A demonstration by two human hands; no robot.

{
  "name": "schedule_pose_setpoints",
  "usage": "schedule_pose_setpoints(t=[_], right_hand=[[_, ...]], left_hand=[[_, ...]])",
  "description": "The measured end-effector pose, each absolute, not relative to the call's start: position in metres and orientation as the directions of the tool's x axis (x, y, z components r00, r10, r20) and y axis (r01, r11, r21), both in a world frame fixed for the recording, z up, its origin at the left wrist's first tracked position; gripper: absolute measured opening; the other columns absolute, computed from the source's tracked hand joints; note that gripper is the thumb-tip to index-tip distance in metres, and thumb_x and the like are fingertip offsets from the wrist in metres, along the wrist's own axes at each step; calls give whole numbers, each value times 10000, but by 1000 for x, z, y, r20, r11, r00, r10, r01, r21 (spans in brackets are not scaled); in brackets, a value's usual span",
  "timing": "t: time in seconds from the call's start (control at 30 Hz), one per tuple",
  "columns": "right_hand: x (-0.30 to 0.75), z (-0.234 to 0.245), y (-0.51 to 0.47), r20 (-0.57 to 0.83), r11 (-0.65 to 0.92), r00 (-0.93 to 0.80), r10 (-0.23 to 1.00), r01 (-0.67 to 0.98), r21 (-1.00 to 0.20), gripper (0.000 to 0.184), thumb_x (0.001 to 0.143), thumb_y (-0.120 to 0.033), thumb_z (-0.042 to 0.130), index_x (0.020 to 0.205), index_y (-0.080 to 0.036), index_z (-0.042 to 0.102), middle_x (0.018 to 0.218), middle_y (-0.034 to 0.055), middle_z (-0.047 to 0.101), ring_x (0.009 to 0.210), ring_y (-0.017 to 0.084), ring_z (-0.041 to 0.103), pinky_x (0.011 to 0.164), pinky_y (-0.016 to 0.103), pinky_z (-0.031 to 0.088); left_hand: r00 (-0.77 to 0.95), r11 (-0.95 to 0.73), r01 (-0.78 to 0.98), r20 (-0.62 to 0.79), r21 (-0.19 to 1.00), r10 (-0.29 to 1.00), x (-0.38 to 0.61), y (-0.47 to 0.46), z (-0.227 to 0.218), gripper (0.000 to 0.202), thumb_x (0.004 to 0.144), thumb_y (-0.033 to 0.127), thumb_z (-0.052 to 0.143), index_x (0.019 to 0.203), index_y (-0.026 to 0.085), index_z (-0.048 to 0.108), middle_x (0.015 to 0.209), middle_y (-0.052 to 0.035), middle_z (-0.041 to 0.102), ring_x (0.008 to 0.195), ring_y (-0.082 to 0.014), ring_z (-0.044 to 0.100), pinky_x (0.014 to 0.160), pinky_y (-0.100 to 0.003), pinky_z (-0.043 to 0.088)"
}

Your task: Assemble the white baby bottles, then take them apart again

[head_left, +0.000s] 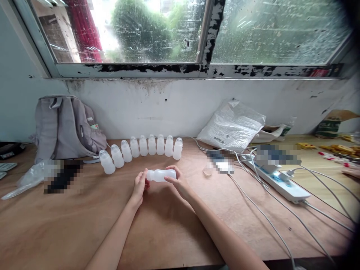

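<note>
Between my two hands a frosted white baby bottle [159, 175] lies on its side above the wooden table. My left hand [140, 184] closes on its neck end, at the left; whether a cap is there is hidden by the fingers. At the other end, my right hand [178, 181] grips the base with thumb and fingers. Behind them several matching bottles [152, 145] with clear caps stand upright in a curved row.
A grey backpack [63, 127] leans on the wall at left, near a clear plastic bag [36, 176]. To the right are a silvery mailing bag [232, 125], a white power strip [289, 189] and trailing cables. Another person's hand [351, 172] shows at the right edge.
</note>
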State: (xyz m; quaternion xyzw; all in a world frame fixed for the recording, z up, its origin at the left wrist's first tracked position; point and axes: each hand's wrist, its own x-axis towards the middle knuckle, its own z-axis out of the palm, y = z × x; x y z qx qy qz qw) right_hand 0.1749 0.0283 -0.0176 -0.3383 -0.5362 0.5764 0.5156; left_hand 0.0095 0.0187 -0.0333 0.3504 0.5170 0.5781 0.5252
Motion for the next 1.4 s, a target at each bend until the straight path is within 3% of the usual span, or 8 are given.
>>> schedule_pose_setpoints(t=[0.23, 0.53, 0.77, 1.07, 1.27, 1.4], right_hand=[[175, -15, 26, 181, 140, -254, 950, -170, -975, 343, 619, -283, 670, 903, -228, 485, 798, -22, 527, 731, 147, 500, 640, 244, 403], [174, -10, 23, 237, 219, -299, 924, -93, -971, 331, 610, -301, 680, 884, -229, 508, 829, -22, 520, 737, 146, 485, 643, 249, 387], [176, -17, 28, 140, 95, -276, 951, -169, -981, 316, 605, -300, 673, 870, -216, 523, 769, -24, 539, 731, 149, 503, 647, 251, 395], [177, -24, 33, 94, 8, -249, 964, -325, -946, 296, 607, -259, 683, 859, -218, 533, 756, -22, 554, 738, 143, 532, 645, 249, 437], [178, -27, 37, 17, -66, -238, 971, -336, -940, 232, 670, -329, 629, 825, -185, 535, 755, 6, 559, 629, 142, 562, 525, 255, 468], [179, -31, 42, -17, -97, -222, 975, -356, -929, 228, 682, -344, 618, 802, -173, 526, 715, 12, 577, 565, 130, 565, 474, 237, 460]], left_hand=[[-203, 38, -222, -84, 974, 976, 10, 21, -38, 411, 651, 576, 544, 642, 170, 478, 428, 86, 342, 351, -48, 316, 336, -166, 250], [-246, 85, -136, -117, 987, 962, 7, 22, -40, 468, 701, 587, 452, 473, 191, 354, 330, 77, 284, 299, -54, 244, 306, -186, 194], [-252, -22, -101, -4, 995, 968, 13, 18, -36, 394, 709, 552, 488, 598, 179, 430, 415, 84, 310, 340, -44, 256, 322, -161, 201], [-222, 22, -213, -70, 977, 973, 19, 15, -36, 406, 682, 585, 500, 671, 189, 407, 473, 75, 378, 358, -49, 313, 329, -160, 242], [-220, -40, -131, 11, 991, 975, 17, 15, -35, 390, 671, 559, 535, 710, 176, 475, 505, 67, 398, 386, -51, 338, 339, -160, 252], [-193, -2, -197, -36, 980, 981, 16, 16, -33, 388, 655, 498, 590, 847, 166, 532, 617, 43, 469, 423, -42, 373, 366, -157, 281]])
